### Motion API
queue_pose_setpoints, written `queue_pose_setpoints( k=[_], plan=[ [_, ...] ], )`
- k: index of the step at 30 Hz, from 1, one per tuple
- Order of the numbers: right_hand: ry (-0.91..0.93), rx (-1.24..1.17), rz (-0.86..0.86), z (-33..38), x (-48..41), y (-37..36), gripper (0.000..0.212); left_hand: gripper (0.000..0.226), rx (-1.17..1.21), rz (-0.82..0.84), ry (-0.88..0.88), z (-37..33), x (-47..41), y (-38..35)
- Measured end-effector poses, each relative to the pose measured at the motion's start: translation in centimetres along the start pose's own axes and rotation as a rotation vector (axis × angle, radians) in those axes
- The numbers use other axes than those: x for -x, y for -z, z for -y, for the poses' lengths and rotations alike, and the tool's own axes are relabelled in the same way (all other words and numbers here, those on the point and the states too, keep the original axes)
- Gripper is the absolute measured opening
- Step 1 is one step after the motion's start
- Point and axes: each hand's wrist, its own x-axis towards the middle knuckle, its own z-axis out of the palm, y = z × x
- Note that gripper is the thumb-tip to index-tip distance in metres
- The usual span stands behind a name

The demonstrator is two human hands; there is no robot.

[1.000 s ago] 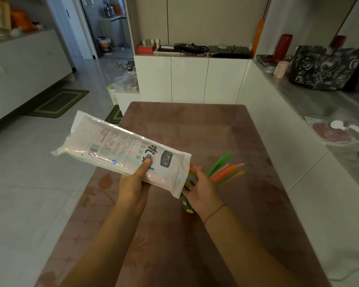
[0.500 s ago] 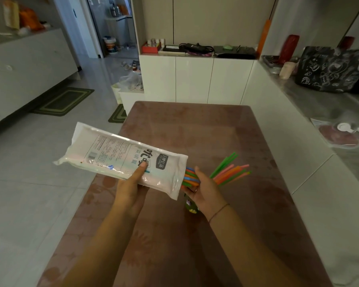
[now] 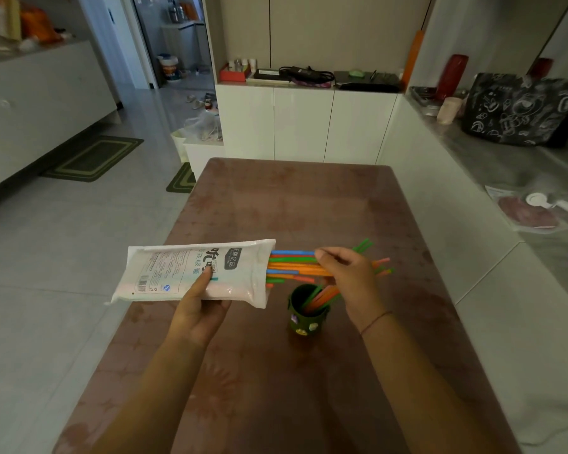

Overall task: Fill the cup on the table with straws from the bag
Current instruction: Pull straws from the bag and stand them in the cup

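My left hand [image 3: 199, 308] holds a white plastic bag [image 3: 191, 273] level above the table, its open end pointing right. A bundle of blue, green and orange straws [image 3: 292, 265] sticks partway out of that end. My right hand [image 3: 348, 276] grips the bundle just right of the bag's mouth. Below the hands a small dark green cup [image 3: 305, 314] stands on the reddish-brown table [image 3: 292, 204]. Several orange and green straws lean in the cup toward the right, partly hidden behind my right hand.
White cabinets [image 3: 305, 122] stand beyond the table's far edge. A white counter runs along the right with a black patterned bag [image 3: 518, 109] and a red bottle [image 3: 450, 77] on it. Tiled floor with green mats [image 3: 92, 157] lies to the left.
The bag has swung level and its mouth now faces right. My right hand has drawn a bundle of straws partway out of it, and the cup is uncovered.
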Motion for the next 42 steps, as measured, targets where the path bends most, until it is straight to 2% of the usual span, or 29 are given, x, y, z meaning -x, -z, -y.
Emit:
queue_pose_setpoints(
  k=[5,8,13,18,20,22,27,32,36,42],
  plan=[
    [-0.112,-0.162,0.031,0.0,-0.1,0.0,0.013,0.056,0.026,-0.023,0.016,0.5,0.1,-0.3],
    [-0.153,-0.16,0.073,-0.2,0.4,-0.4,0.015,0.046,0.023,-0.004,0.031,1.1,0.4,-0.8],
    [-0.063,-0.042,0.153,0.7,1.3,-1.3,0.008,0.031,0.01,0.04,0.085,2.2,1.0,-1.6],
    [0.027,0.085,0.184,1.3,1.6,-1.5,0.007,0.038,0.002,0.046,0.103,2.7,1.2,-1.8],
    [0.049,0.072,0.154,1.6,1.3,-0.9,0.01,0.036,0.018,0.01,0.095,2.4,1.0,-1.4],
    [0.077,0.071,0.079,1.8,0.8,-0.1,0.012,0.043,0.051,-0.041,0.093,2.1,0.7,-0.9],
    [0.021,-0.155,-0.021,2.3,-0.1,1.6,0.003,0.053,0.092,-0.122,0.094,1.6,0.0,0.2],
    [-0.137,-0.504,0.061,1.7,0.6,0.7,0.006,0.055,0.097,-0.121,0.11,2.1,-0.1,0.3],
    [-0.183,-0.51,0.153,0.9,1.4,-0.8,0.011,0.043,0.074,-0.115,0.118,2.6,-0.1,0.0],
    [-0.114,-0.45,0.066,0.8,1.4,-1.1,0.013,0.04,0.075,-0.121,0.115,2.3,-0.1,0.3]
  ],
)
